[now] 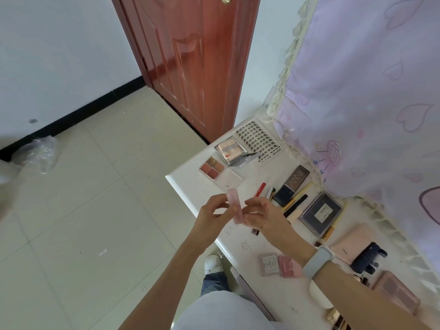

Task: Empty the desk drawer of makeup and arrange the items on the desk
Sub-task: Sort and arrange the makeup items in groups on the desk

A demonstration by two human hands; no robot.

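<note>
Right above the near-left edge of the white desk [190, 186], a slim, pale pink translucent tube [235, 207] is held tilted between both hands, clear of the desktop. The left hand [214, 216] pinches its left side with thumb and fingertips, the other fingers curled loosely. The right hand [262, 216] grips the lower right part of the tube, fingers bent round it, and a grey-blue wristband [317, 262] sits on that wrist. Both forearms reach up from the lower edge of the view, the right one crossing over the desk.

Just beyond the tube lies an open four-pan blush palette [212, 168] with its clear lid folded out beside it. Farther back rest a square mirrored compact [229, 150] and a clear tray of false lashes [258, 140]. To the right of the hands lie a red lip pencil [260, 188], a dark rectangular palette marked UNNY [291, 185] and a dark flat box with a white label [321, 214]. Near the right wrist sit two small pink compacts [279, 264], touching each other. A lilac heart-print cloth [369, 103] hangs along the desk's far side. A red-brown wooden door [190, 63] stands behind, and the floor is pale tile [83, 210].
</note>
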